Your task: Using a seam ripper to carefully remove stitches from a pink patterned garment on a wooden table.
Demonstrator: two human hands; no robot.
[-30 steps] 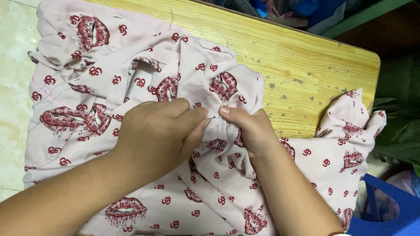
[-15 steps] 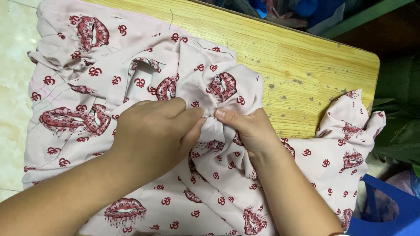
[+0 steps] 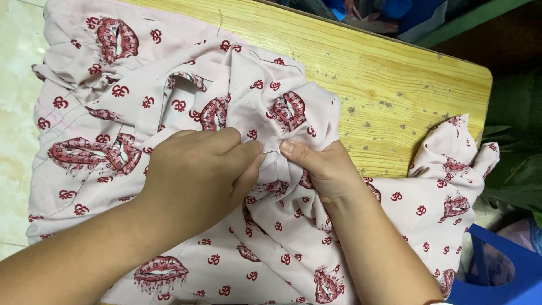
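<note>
A pale pink garment (image 3: 141, 96) printed with red lips and small red symbols lies bunched over a wooden table (image 3: 395, 79). My left hand (image 3: 197, 175) and my right hand (image 3: 322, 166) meet at the middle of the cloth, thumbs and fingertips pinching a fold of the fabric between them. Both hands are closed on the cloth, and a thin pin or needle seems to sit at the pinch, too small to be sure. The garment's right part (image 3: 451, 192) hangs over the table's edge.
A blue plastic item (image 3: 497, 271) stands at the lower right beside the table. Green leaves (image 3: 514, 152) lie at the right edge. Coloured cloth pieces (image 3: 367, 11) sit beyond the table's far edge. Pale tiled floor (image 3: 14, 73) shows at the left.
My two hands stay pinched together on the fold; the fingertips have shifted only slightly. The garment lies as before.
</note>
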